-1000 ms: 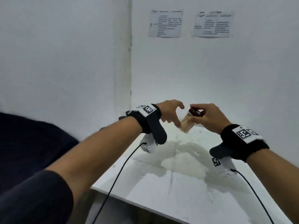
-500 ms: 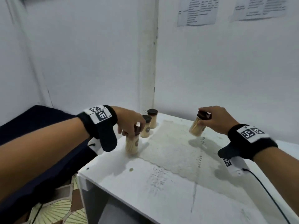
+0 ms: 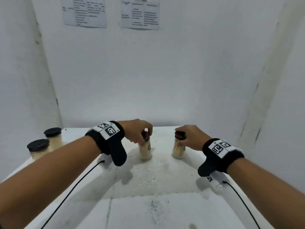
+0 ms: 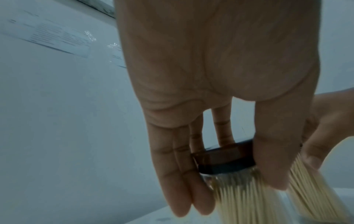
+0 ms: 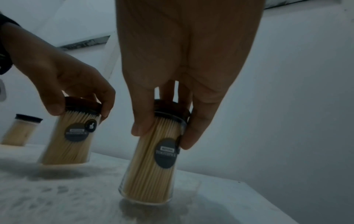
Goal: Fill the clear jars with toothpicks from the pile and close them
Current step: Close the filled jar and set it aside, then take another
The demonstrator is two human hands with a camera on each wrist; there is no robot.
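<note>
We are gripping two full, capped jars: left hand [image 3: 137, 132] holding one jar [image 3: 145, 150], right hand [image 3: 192, 137] holding another [image 3: 178, 148]; two more capped jars [image 3: 38, 150] are standing far left, so little seems left.

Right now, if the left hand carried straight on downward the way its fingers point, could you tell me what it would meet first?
The left hand already grips the lidded toothpick jar from above, so the jar comes first; directly beneath stands the white table. The jar seems to rest on it, though contact is unclear.
</note>
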